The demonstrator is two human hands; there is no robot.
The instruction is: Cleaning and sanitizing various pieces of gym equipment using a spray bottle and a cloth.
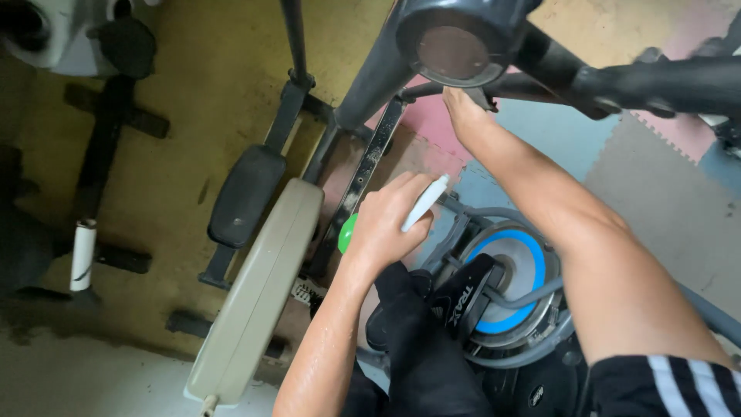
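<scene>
My left hand (384, 225) is closed around a green bottle (347, 232). The bottle's white nozzle (425, 202) sticks out above my fingers and points up to the right. This hand hovers over the black frame rail (369, 166) of an exercise machine. My right hand (465, 110) reaches far forward to a black bar (432, 89) just under the round dark console (457, 38). It wraps that bar, and its fingertips are hidden behind the console. My dark trouser leg (421, 347) shows below.
A blue and silver flywheel (511, 287) sits to the right of my left hand. A black pedal (247, 194) and a long beige cover (258, 297) lie to the left. Coloured foam mats (664, 185) cover the floor at right. Another machine (65, 38) stands at top left.
</scene>
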